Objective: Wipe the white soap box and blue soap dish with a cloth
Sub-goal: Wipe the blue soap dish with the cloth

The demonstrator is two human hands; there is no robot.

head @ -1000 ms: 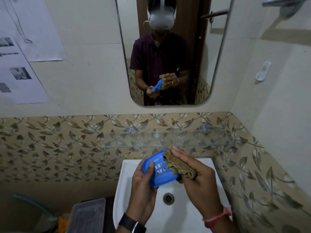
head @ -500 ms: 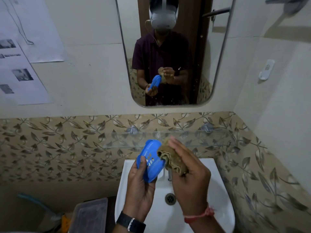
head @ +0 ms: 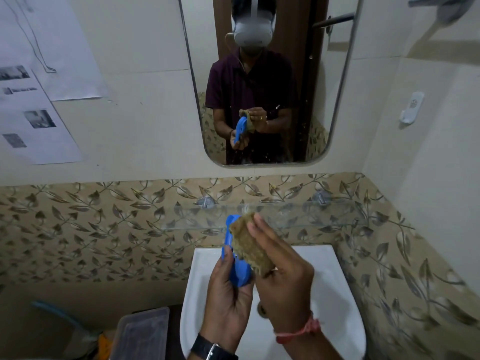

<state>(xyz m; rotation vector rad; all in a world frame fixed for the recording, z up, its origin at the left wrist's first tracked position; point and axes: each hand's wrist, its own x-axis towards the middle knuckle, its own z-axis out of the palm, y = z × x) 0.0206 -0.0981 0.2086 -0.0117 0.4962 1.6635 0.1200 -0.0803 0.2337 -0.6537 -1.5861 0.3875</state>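
The blue plastic soap dish point(head: 237, 268) is up in the air over the white sink point(head: 335, 268), standing on its end. Its long side runs up and down, with the top tipped a little to the left. We see it almost edge-on, so it looks thin.

Starting on the left, the left hand point(head: 228, 297) has its fingers closed round the bottom half of the dish. The thumb presses on the left edge, and the other fingers curl under and behind it. This hand is the one keeping the dish steady.

Next to it, touching the dish on its right side, is the brown folded cloth point(head: 250, 245). It lies flat against the face of the dish and covers the middle and most of the top. Only the very top tip and the bottom of the dish peek out.

The right hand point(head: 283, 271) is closed on the cloth, with its fingers stretched along the back of it, pushing it left into the dish.

So the dish sits just left of the cloth hand. Since the dish is tall this way, I think the best rub goes up and down along it. No white soap box shows in this view.
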